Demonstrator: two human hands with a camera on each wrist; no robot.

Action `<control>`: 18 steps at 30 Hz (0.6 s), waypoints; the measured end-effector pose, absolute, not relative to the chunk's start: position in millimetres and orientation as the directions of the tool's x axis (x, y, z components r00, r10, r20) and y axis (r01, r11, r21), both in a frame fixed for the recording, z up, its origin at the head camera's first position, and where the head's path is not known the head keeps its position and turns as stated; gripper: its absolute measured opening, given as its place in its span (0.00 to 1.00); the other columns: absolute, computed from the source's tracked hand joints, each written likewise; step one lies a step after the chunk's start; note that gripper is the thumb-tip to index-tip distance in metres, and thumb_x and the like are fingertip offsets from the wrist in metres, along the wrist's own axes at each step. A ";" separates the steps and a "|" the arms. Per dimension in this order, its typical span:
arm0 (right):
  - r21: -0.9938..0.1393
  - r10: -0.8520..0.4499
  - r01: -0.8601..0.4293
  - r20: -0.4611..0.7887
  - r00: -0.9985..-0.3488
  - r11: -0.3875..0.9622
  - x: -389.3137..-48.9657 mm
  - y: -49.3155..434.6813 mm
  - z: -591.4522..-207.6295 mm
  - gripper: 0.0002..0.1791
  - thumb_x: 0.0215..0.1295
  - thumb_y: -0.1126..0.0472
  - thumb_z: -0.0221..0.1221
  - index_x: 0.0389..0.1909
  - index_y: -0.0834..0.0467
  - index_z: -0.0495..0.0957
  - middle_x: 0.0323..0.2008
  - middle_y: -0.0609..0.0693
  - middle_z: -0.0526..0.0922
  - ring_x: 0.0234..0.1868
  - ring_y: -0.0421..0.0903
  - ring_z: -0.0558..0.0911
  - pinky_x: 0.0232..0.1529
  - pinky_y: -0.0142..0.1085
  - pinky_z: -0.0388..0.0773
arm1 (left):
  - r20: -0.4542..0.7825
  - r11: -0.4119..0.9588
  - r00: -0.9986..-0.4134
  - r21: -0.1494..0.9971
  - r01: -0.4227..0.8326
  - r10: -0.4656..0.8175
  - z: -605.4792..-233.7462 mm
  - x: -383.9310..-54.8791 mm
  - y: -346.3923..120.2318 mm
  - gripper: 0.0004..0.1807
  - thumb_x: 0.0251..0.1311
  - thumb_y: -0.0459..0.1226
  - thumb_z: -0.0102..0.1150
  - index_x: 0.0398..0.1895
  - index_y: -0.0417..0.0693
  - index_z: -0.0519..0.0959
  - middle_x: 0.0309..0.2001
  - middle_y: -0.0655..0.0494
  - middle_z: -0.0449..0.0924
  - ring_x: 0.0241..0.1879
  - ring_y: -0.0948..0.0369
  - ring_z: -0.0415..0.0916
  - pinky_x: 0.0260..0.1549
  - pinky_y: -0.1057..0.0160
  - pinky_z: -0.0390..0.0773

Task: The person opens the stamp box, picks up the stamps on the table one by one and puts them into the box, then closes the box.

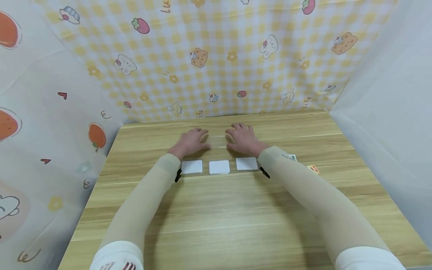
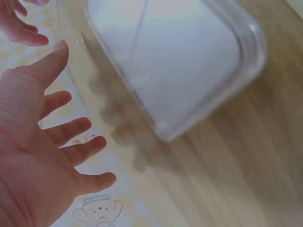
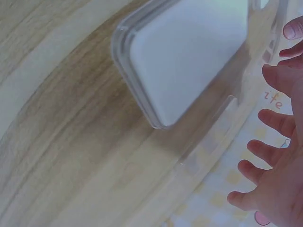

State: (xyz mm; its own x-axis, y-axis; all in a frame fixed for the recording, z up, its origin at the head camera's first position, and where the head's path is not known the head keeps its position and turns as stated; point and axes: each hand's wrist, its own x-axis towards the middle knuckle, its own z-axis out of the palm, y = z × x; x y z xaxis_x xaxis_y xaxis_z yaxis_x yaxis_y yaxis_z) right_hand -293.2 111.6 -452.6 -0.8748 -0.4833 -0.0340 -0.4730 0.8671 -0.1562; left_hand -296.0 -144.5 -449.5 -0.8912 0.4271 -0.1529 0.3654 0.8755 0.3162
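My left hand (image 1: pixel 191 142) and right hand (image 1: pixel 245 140) are over the far part of the wooden table, fingers spread and relaxed. Between them lies a clear, flat rectangular piece (image 1: pixel 218 142); contact with the fingertips cannot be made out. Nearer than the hands, three white rectangles in clear casings form a row: a left one (image 1: pixel 192 167), a middle one (image 1: pixel 219 167) and a right one (image 1: pixel 246 164). In the left wrist view, a white rectangle (image 2: pixel 184 61) is beside my left hand (image 2: pixel 35 146). The right wrist view has another (image 3: pixel 189 56) beside my right hand (image 3: pixel 279 165).
A small greenish printed card (image 1: pixel 292 157) lies by the right forearm, partly hidden, with an orange printed piece (image 1: pixel 313 169) farther right. A yellow checked cloth (image 1: pixel 216 67) hangs behind the wooden table (image 1: pixel 216 213). Pale sheets flank both sides.
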 end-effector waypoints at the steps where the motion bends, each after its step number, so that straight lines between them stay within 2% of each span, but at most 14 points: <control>1: -0.154 -0.485 -0.475 -0.032 -0.874 0.866 -292.2 110.8 -451.2 0.37 0.66 0.40 0.62 0.72 0.50 0.68 0.74 0.59 0.60 0.73 0.64 0.57 0.67 0.68 0.51 | -0.146 0.875 -0.892 0.317 0.367 0.427 -448.7 -295.5 -146.6 0.43 0.64 0.59 0.61 0.77 0.52 0.61 0.75 0.41 0.57 0.72 0.43 0.57 0.65 0.33 0.56; 4: -0.149 -0.492 -0.483 -0.029 -0.870 0.863 -289.1 107.2 -447.3 0.37 0.67 0.40 0.62 0.73 0.51 0.67 0.72 0.57 0.62 0.72 0.62 0.58 0.67 0.67 0.52 | -0.131 0.872 -0.895 0.324 0.368 0.426 -445.2 -292.4 -153.9 0.42 0.64 0.57 0.63 0.77 0.51 0.62 0.75 0.42 0.59 0.71 0.43 0.59 0.65 0.36 0.60; 12: -0.129 -0.516 -0.507 -0.046 -0.856 0.852 -277.7 90.6 -439.2 0.34 0.69 0.42 0.59 0.72 0.52 0.68 0.66 0.54 0.70 0.70 0.60 0.63 0.67 0.64 0.55 | -0.094 0.850 -0.881 0.330 0.411 0.463 -436.0 -275.3 -171.3 0.34 0.68 0.49 0.62 0.73 0.44 0.67 0.70 0.44 0.68 0.69 0.44 0.64 0.66 0.42 0.63; 18: -0.109 -0.555 -0.549 -0.029 -0.832 0.829 -263.2 70.7 -436.5 0.34 0.69 0.41 0.60 0.71 0.51 0.69 0.65 0.52 0.72 0.70 0.59 0.64 0.67 0.63 0.58 | -0.106 0.848 -0.872 0.313 0.427 0.478 -433.6 -262.9 -180.6 0.31 0.69 0.46 0.61 0.71 0.43 0.69 0.68 0.43 0.70 0.68 0.44 0.66 0.64 0.41 0.65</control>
State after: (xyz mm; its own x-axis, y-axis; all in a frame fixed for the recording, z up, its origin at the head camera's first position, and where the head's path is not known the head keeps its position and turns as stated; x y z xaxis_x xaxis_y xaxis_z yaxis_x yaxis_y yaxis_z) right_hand -263.2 70.7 -436.5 -0.8316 -0.5546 -0.0287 -0.5490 0.8287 -0.1089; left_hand -262.9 -180.6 -433.6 -0.8722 0.4776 -0.1056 0.4266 0.8484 0.3134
